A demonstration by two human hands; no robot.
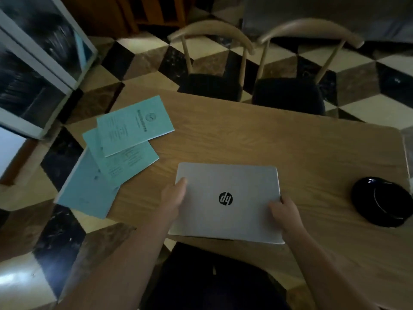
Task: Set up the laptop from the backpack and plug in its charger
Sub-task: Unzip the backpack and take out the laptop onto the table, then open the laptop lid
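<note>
A closed silver laptop [225,186] with a round black logo lies near the front edge of the wooden table [290,148]. My left hand [174,198] grips its left edge, thumb resting on the lid. On the right edge, near the front corner, my right hand [285,212] holds the laptop with fingers wrapped around the side. Below the table's front edge sits a dark shape [212,280], perhaps the backpack; it is too dim to tell. No charger is in view.
Three teal booklets [120,146] lie fanned over the table's left corner, one overhanging the edge. A black round dish [380,202] sits at the right. Two wooden chairs [288,95] with dark seats stand at the far side. A white cabinet [33,70] is at the left.
</note>
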